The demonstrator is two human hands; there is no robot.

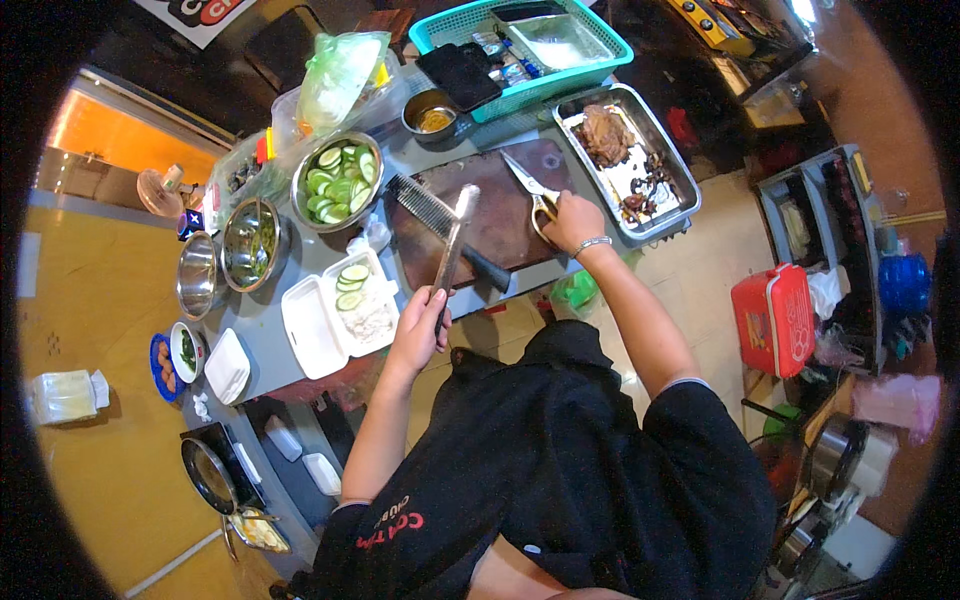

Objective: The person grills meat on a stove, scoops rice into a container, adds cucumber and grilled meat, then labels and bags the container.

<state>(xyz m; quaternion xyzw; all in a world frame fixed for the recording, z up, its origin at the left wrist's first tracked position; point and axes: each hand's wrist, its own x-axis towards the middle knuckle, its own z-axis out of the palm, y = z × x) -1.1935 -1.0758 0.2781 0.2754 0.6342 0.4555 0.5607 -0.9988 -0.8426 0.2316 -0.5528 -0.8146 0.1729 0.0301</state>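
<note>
My left hand (421,330) grips a pair of metal tongs (454,244) near its lower end, with the tips pointing up over the cutting board (480,176). On the right side of the board, my right hand (576,223) holds the kitchen scissors (534,187) by the handles, blades towards the far edge. Under the tongs lies a cleaver-like knife with a serrated edge (424,204) and dark handle. Left of the board, an open white foam box (315,337) contains rice (367,321) and cucumber slices (350,289). A metal tray (694,214) at the right bears cooked meat (604,136) and dark scraps.
A steel bowl of sliced cucumber (337,184) stands behind the foam box, with other steel bowls (199,276) further left. A small sauce bowl (430,116) and a turquoise basket (551,86) line the far side. A closed foam box (227,365) lies at the left edge.
</note>
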